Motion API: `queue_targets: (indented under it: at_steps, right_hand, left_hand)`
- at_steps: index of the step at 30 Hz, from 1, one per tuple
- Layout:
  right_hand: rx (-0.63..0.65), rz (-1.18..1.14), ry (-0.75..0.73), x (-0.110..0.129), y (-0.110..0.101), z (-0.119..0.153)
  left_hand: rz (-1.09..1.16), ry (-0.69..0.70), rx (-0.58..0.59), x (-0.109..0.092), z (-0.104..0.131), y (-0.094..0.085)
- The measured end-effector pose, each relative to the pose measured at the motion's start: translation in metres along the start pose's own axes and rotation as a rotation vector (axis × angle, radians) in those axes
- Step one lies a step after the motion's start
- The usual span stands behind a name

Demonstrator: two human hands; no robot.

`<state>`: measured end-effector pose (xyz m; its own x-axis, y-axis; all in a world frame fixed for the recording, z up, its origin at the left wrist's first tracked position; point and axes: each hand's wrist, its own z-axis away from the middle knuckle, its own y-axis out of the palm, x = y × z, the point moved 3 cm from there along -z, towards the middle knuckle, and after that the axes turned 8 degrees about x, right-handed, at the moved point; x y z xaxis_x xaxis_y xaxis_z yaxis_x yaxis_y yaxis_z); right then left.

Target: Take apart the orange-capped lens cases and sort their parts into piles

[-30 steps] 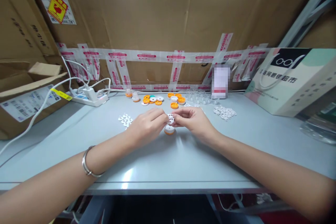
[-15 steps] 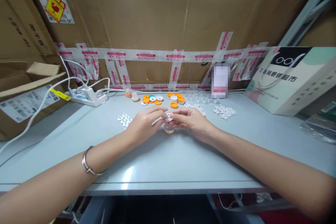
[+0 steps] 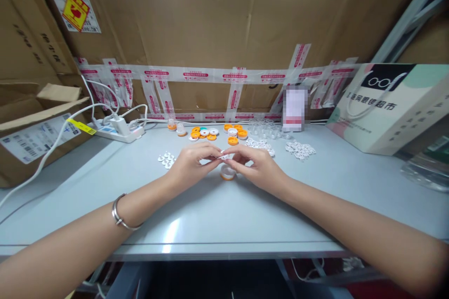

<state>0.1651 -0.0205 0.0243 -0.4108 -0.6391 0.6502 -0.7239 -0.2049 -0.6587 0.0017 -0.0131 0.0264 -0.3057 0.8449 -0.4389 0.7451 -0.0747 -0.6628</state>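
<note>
Between the fingertips of both hands is a small white plastic piece (image 3: 224,155), partly covered by the fingers. My left hand (image 3: 194,161) pinches its left side, and my right hand (image 3: 257,163) pinches its right side. Just below the fingers, a round orange-and-white cap with a clear upper part (image 3: 228,174) stands on the table; the right fingers overlap its top edge. Left of my left hand lie several small white parts (image 3: 167,160). Behind the right hand is a pile of white openwork pieces (image 3: 260,145).
Behind the hands lie orange and white discs (image 3: 204,133), orange rings (image 3: 233,140) and clear cups (image 3: 264,127). Another white pile (image 3: 300,149) lies to the right. A power strip (image 3: 121,133), open carton (image 3: 38,126) and paper bag (image 3: 382,112) flank the table (image 3: 224,224).
The white piece between my fingers has tilted flatter, and both hands have shifted their grip on it. More of the round cap below now shows.
</note>
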Motion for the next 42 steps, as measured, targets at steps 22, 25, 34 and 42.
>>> queue_targets:
  at_steps: [22, 25, 34, 42]
  right_hand:
    - [0.116, 0.44, 0.664, -0.078, -0.092, -0.003]
    - [-0.007, 0.423, 0.591, -0.06, -0.089, -0.004]
    - [0.192, -0.501, 0.287, -0.002, -0.012, -0.008]
    - [0.066, -0.68, 0.339, -0.007, -0.003, -0.006]
  left_hand:
    - [0.007, -0.067, -0.063, -0.003, 0.0, 0.0]
    - [0.016, -0.066, -0.068, -0.004, 0.0, 0.001]
    - [-0.111, 0.109, -0.044, -0.012, -0.001, -0.001]
    - [-0.583, 0.251, 0.007, -0.016, 0.001, 0.004]
